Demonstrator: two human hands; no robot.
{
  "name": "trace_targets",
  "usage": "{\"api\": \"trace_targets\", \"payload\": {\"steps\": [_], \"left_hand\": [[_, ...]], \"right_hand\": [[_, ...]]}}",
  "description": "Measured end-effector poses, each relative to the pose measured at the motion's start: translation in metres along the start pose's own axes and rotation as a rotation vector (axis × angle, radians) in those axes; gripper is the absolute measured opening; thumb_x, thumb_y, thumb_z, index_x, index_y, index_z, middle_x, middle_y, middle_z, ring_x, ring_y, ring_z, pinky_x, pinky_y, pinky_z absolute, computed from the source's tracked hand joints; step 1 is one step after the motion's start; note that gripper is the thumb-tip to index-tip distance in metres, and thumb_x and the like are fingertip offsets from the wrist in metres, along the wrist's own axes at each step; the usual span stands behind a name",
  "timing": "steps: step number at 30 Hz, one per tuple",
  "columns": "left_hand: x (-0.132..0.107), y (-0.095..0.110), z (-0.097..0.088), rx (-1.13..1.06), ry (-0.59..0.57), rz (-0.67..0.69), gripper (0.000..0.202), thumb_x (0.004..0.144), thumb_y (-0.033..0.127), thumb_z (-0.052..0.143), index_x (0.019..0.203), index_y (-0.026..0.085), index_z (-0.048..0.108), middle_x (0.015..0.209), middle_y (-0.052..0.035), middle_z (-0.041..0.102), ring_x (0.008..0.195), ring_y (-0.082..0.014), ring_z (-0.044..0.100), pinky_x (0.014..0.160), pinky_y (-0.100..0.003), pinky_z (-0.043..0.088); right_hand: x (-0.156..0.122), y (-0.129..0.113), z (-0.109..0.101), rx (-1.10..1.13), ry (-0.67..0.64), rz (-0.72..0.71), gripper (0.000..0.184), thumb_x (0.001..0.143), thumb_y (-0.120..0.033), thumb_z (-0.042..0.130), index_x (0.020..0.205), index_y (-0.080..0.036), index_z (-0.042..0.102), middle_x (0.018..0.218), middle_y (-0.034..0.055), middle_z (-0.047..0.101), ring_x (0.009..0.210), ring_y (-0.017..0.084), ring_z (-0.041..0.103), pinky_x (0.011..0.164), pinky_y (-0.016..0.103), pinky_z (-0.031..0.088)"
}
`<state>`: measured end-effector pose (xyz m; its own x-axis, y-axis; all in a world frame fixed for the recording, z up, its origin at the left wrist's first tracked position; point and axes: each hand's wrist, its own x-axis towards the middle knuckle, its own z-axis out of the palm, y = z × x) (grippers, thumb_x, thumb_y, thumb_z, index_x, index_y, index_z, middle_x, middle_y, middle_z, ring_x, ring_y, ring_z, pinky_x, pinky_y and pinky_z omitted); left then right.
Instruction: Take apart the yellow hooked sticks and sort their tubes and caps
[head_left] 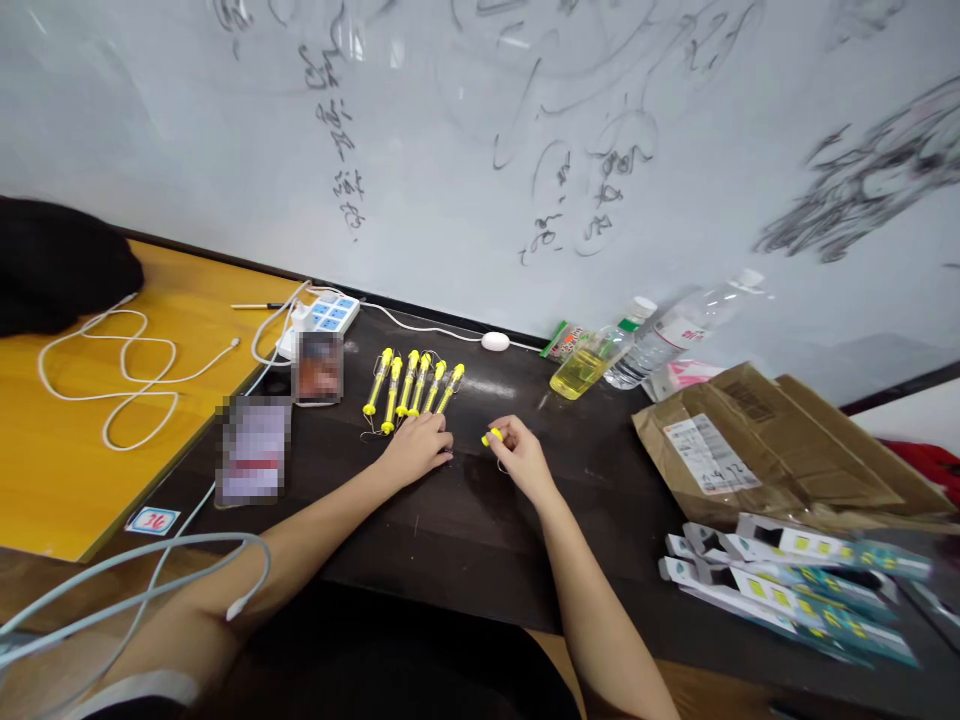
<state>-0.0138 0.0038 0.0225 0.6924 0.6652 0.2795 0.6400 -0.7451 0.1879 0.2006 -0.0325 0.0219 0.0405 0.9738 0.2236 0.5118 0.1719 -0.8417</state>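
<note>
Several slim clear tubes (409,383) with yellow caps at both ends and thin wire loops lie side by side on the dark table. My left hand (415,447) rests at the near ends of the rightmost tubes, its fingers loosely bent and covering those ends. Its thumb is apart from the fingers. Farther right, my right hand (521,458) pinches a small yellow cap (492,437) between thumb and fingertips just over the table. A thin wire loop shows below that cap. Whether more is attached to the cap is hidden by the hand.
A power strip (330,314), two blurred flat items and white cables are at left. Bottles (592,360) stand at the back by the whiteboard (450,150). A brown parcel (780,440) and several opened boxes (795,590) lie at right. A cable (247,540) crosses my left arm.
</note>
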Motion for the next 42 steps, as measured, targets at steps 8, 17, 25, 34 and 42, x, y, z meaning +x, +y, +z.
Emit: {"api": "trace_targets", "payload": {"steps": [8,17,25,34,42], "left_hand": [[0.023,0.026,-0.010,0.133,-0.109,-0.022,0.012,0.083,0.028,0.061,0.084,0.017,0.067,0.093,-0.0078,0.059,0.092,-0.0229,0.053,0.075,-0.033,0.034],[0.043,0.031,0.003,0.136,-0.084,-0.129,0.015,0.085,0.026,0.057,0.089,0.014,0.065,0.093,-0.0104,0.063,0.095,-0.0251,0.055,0.076,-0.035,0.035],[0.045,0.030,0.007,0.132,0.015,-0.098,0.021,0.088,0.024,0.045,0.089,0.012,0.062,0.088,-0.0104,0.064,0.087,-0.0240,0.058,0.079,-0.037,0.033],[0.038,0.025,-0.002,0.129,-0.049,-0.124,0.019,0.086,0.024,0.048,0.090,0.013,0.063,0.091,-0.0109,0.064,0.091,-0.0243,0.058,0.080,-0.037,0.034],[0.023,0.023,-0.008,0.148,-0.038,-0.126,0.017,0.087,0.026,0.050,0.088,0.015,0.064,0.090,-0.0092,0.063,0.094,-0.0237,0.056,0.081,-0.037,0.033]], "right_hand": [[-0.003,-0.008,-0.007,-0.367,0.008,-0.017,0.013,0.080,-0.034,0.052,0.087,-0.023,0.054,0.064,-0.0037,0.054,0.054,0.012,0.046,0.052,0.022,0.032],[-0.002,-0.008,-0.012,-0.398,0.044,-0.022,0.013,0.080,-0.033,0.052,0.087,-0.023,0.056,0.064,-0.0035,0.055,0.056,0.012,0.048,0.054,0.022,0.032],[-0.001,-0.005,-0.012,-0.260,0.138,-0.042,0.022,0.082,-0.038,0.051,0.094,-0.020,0.056,0.068,-0.0022,0.054,0.054,0.012,0.045,0.055,0.023,0.036],[-0.003,-0.010,-0.007,-0.380,0.000,-0.076,0.018,0.081,-0.032,0.052,0.095,-0.023,0.056,0.069,-0.0023,0.057,0.058,0.013,0.049,0.056,0.023,0.035],[-0.006,-0.008,0.005,-0.647,-0.124,-0.210,0.007,0.081,-0.025,0.054,0.087,-0.023,0.057,0.079,0.0018,0.062,0.075,0.018,0.053,0.065,0.027,0.037]]}}
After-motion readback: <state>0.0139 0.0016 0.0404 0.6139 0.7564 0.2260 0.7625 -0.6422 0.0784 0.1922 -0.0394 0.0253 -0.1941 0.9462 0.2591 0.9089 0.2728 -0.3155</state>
